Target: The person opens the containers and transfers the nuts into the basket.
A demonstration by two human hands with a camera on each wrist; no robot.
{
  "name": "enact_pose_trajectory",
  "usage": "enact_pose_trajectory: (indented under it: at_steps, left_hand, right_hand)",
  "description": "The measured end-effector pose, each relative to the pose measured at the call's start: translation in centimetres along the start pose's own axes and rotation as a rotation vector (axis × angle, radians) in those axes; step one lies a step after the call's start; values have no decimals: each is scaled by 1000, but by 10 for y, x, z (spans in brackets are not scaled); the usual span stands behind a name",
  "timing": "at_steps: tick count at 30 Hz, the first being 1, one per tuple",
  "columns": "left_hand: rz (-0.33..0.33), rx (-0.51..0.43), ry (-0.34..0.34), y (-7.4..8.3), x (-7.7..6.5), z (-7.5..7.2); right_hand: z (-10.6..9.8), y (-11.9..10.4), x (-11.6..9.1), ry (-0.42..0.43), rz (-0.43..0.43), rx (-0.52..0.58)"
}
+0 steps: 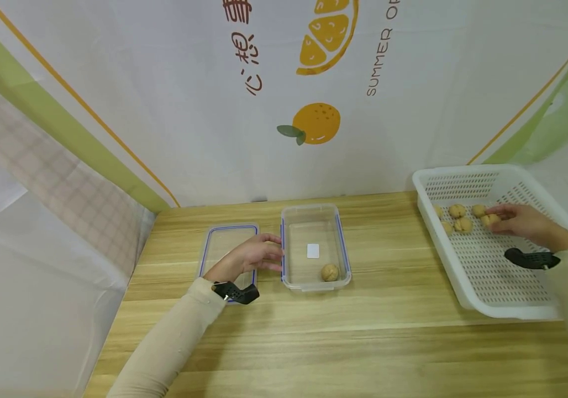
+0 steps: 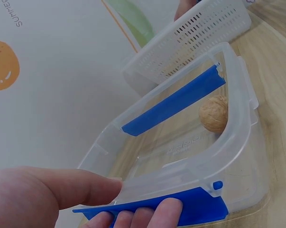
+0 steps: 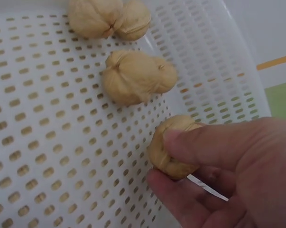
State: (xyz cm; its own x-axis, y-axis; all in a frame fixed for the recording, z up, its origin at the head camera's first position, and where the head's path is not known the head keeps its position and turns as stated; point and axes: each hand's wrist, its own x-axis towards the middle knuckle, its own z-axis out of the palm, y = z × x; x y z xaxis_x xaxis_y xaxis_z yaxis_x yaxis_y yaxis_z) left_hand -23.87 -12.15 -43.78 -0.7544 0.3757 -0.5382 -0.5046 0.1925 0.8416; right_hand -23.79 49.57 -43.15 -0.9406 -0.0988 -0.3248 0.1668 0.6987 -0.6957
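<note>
A clear plastic food box (image 1: 314, 265) with blue side latches stands on the table, a single walnut (image 1: 330, 272) in its near right corner. My left hand (image 1: 256, 255) holds the box's left edge; in the left wrist view the thumb (image 2: 93, 187) is by the rim and the fingertips (image 2: 164, 213) lie on the blue latch. Inside a white perforated basket (image 1: 443, 260) on the right, my right hand (image 1: 525, 224) pinches a walnut (image 3: 173, 147) between thumb and fingers. Several other walnuts (image 3: 133, 78) lie around it on the basket floor.
The box's clear lid (image 1: 219, 243), with a blue seal, lies flat left of the box, partly under my left forearm. A small white label (image 1: 313, 251) shows at the box's bottom. Behind the table hangs a printed white cloth (image 1: 189, 110).
</note>
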Motion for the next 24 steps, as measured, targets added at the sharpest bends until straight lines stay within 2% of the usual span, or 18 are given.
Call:
enact_pose_trajectory:
  at_steps: [10,19,24]
  left_hand:
    - [9,-10,-12,-1,3,0]
    - [10,1,-20,0,1,0]
    - [5,0,-11,0,0,1]
  right_hand:
    - [4,8,-2,37,-9,-78]
    - [6,8,0,37,1,-145]
    - [6,7,0,32,-2,-133]
